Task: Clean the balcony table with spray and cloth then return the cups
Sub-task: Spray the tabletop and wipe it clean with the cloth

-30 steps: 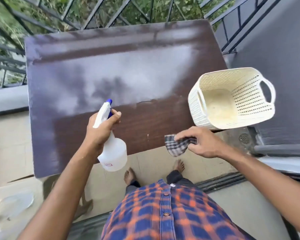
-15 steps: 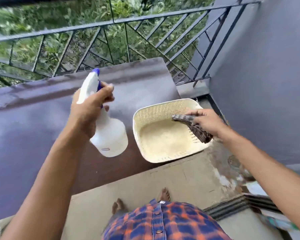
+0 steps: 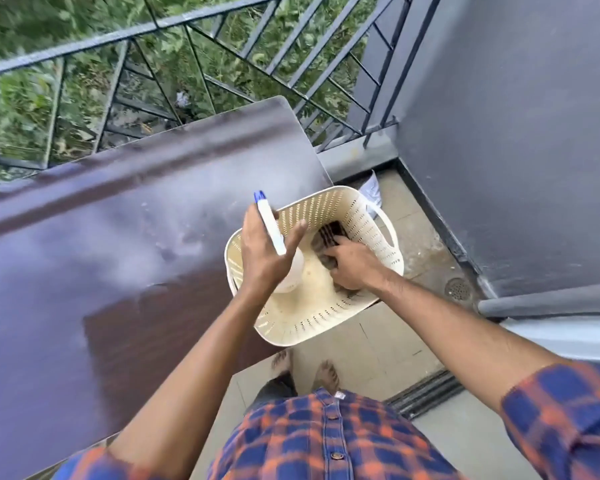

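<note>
The left hand point(image 3: 265, 252) grips a spray bottle point(image 3: 291, 275) by the neck. Its fingers are wrapped round the far side, out of sight, and the thumb lies stretched along the near side. The white trigger head with its blue nozzle point(image 3: 259, 195) sticks up above the knuckles, and the round body hangs below the palm, over the inside of a cream basket point(image 3: 309, 327).

The right hand point(image 3: 350, 266) reaches down into the same basket, just right of the left hand's thumb. Its fingers point(image 3: 336, 252) are bent close together and clamped on a dark checked cloth point(image 3: 326, 242). The cloth is bunched under and ahead of the fingertips, against the basket's perforated far wall. The picture is blurred there, so how much of the cloth the palm covers cannot be told.

The basket lies beneath both hands at the near right corner of the table point(image 3: 118, 254), and its right side with the loop handle point(image 3: 390, 230) reaches out past the edge, above the floor. The dark brown tabletop spreads away to the left of the left hand's knuckles, with a pale, hazy sheen across it.

Beyond the fingertips of both hands a metal railing point(image 3: 222, 67) runs in front of green leaves. To the right of the right wrist are a round floor drain point(image 3: 458, 289) and a grey wall point(image 3: 516, 133)
</note>
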The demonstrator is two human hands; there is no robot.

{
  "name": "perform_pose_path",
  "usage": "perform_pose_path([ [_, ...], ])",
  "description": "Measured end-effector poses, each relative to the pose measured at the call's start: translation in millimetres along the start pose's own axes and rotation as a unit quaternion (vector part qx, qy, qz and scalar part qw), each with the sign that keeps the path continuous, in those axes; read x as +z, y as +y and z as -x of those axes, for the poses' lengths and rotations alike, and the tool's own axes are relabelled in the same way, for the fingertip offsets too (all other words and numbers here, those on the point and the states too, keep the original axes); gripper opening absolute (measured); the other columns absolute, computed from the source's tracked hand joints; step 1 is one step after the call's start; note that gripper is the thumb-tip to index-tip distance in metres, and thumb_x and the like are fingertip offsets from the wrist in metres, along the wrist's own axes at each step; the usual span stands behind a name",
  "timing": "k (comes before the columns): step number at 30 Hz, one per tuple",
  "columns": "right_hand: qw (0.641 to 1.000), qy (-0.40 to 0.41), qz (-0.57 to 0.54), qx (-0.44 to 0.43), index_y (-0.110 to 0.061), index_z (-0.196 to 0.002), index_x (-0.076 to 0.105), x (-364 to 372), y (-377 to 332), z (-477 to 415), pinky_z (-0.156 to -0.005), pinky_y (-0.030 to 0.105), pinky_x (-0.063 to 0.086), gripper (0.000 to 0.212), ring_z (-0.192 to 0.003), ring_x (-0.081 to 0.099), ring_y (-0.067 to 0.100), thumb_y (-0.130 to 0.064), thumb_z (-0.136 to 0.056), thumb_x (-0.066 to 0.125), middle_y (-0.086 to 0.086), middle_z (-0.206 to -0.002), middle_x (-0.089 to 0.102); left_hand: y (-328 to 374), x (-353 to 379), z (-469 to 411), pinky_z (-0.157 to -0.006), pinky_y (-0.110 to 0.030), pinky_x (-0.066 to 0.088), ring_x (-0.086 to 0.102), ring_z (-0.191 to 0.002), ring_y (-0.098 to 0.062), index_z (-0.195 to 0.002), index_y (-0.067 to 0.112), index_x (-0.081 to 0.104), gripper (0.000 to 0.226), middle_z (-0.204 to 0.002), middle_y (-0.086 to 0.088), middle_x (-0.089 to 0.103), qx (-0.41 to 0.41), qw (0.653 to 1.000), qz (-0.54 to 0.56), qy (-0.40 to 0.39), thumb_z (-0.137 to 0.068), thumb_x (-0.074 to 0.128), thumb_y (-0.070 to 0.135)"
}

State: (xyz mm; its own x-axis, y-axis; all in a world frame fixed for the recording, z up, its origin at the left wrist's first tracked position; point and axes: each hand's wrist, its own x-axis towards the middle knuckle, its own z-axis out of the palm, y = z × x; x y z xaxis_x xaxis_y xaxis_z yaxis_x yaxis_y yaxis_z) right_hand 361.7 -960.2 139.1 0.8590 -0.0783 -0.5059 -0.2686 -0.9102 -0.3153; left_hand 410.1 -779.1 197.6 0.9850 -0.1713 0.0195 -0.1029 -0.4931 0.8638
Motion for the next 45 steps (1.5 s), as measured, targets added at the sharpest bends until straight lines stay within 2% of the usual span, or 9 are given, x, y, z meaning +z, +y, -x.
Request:
perform_pose_path([
  [7,1.000,0.001,-0.021,0.011,-0.030,-0.134,0.064,-13.5,3.2,3.6,-0.109,0.038,0.044,0.045,-0.133,0.051,0.026,-0.024,-0.089,0.066,0.002,-0.148,0.051,-26.4,8.4,18.1,-0.092,-0.052,0.047,0.055,-0.105,-0.031,-0.127,0.016,0.041,0.074,-0.120,-0.004,0.047,-0.023,0.996,-0.061,-0.062,-0.068,0.082,0.033],
  [11,1.000,-0.003,-0.017,0.014,-0.025,-0.137,0.061,-19.1,1.1,4.0,-0.109,0.036,0.040,0.045,-0.134,0.050,0.025,-0.026,-0.092,0.067,0.002,-0.149,0.050,-21.8,-0.9,29.8,-0.105,-0.046,0.044,0.048,-0.124,-0.022,-0.151,0.017,0.029,0.101,-0.138,0.002,0.041,-0.038,0.995,-0.006,-0.092,-0.065,0.084,0.014],
  [15,0.999,-0.007,-0.039,0.025,-0.031,-0.133,0.063,-29.0,1.0,7.6,-0.102,0.035,0.045,0.041,-0.125,0.057,0.023,-0.033,-0.092,0.067,0.000,-0.140,0.061,-20.5,-16.6,35.0,-0.116,-0.047,0.037,0.039,-0.141,-0.024,-0.159,0.017,0.018,0.114,-0.153,-0.005,0.037,-0.049,0.994,-0.012,-0.096,-0.064,0.081,0.024],
  [24,0.993,0.075,-0.085,-0.032,-0.034,-0.121,0.069,-55.1,-10.0,25.3,-0.068,0.022,0.041,0.028,-0.091,0.060,0.009,-0.041,-0.095,0.064,-0.011,-0.112,0.073,-11.4,-83.7,72.1,-0.071,-0.009,0.049,0.068,-0.084,0.004,-0.120,0.024,0.062,0.037,-0.118,0.004,0.065,-0.048,0.995,-0.002,0.091,-0.087,0.077,0.016],
  [30,0.975,0.138,-0.153,-0.079,-0.019,-0.116,0.075,-82.4,-60.0,27.1,-0.051,0.000,0.033,0.023,-0.083,0.059,0.007,-0.026,-0.096,0.068,-0.004,-0.103,0.074,-46.8,-131.3,111.5,-0.078,-0.040,0.059,0.073,-0.087,-0.021,-0.105,0.017,0.072,0.016,-0.096,-0.002,0.076,-0.143,0.980,0.031,0.137,-0.089,0.072,0.019],
  [33,0.968,0.182,-0.157,-0.076,-0.022,-0.105,0.079,-93.9,-80.9,36.6,-0.059,0.004,0.039,0.016,-0.082,0.063,0.010,-0.029,-0.093,0.069,-0.008,-0.088,0.071,-61.7,-146.7,126.6,-0.076,-0.042,0.058,0.073,-0.090,-0.032,-0.103,0.015,0.072,0.018,-0.094,-0.007,0.075,-0.161,0.976,0.056,0.134,-0.087,0.070,0.023],
  [36,0.970,0.189,-0.134,-0.075,-0.031,-0.098,0.078,-90.0,-114.1,41.4,-0.074,0.026,0.053,0.018,-0.087,0.070,0.014,-0.043,-0.088,0.069,-0.013,-0.086,0.074,-79.0,-168.5,135.9,-0.076,-0.043,0.058,0.072,-0.090,-0.033,-0.100,0.017,0.072,0.013,-0.092,-0.008,0.074,-0.167,0.975,0.060,0.136,-0.087,0.070,0.021],
  [42,0.972,0.204,-0.023,-0.110,-0.031,-0.100,0.076,-48.3,-229.2,37.8,-0.079,0.033,0.050,0.031,-0.098,0.069,0.029,-0.053,-0.083,0.063,-0.004,-0.097,0.076,-145.5,-258.5,163.8,-0.078,-0.042,0.058,0.074,-0.089,-0.029,-0.096,0.024,0.072,0.007,-0.088,-0.003,0.075,-0.189,0.969,0.033,0.154,-0.089,0.073,0.021],
  [45,0.977,0.188,0.067,-0.074,-0.031,-0.113,0.072,-39.9,-265.3,22.4,-0.087,0.035,0.048,0.033,-0.108,0.066,0.032,-0.040,-0.081,0.067,0.002,-0.111,0.073,-179.4,-307.1,179.9,-0.078,-0.041,0.056,0.073,-0.089,-0.029,-0.105,0.020,0.071,0.017,-0.094,-0.009,0.075,-0.202,0.960,0.036,0.190,-0.089,0.075,0.023],
])
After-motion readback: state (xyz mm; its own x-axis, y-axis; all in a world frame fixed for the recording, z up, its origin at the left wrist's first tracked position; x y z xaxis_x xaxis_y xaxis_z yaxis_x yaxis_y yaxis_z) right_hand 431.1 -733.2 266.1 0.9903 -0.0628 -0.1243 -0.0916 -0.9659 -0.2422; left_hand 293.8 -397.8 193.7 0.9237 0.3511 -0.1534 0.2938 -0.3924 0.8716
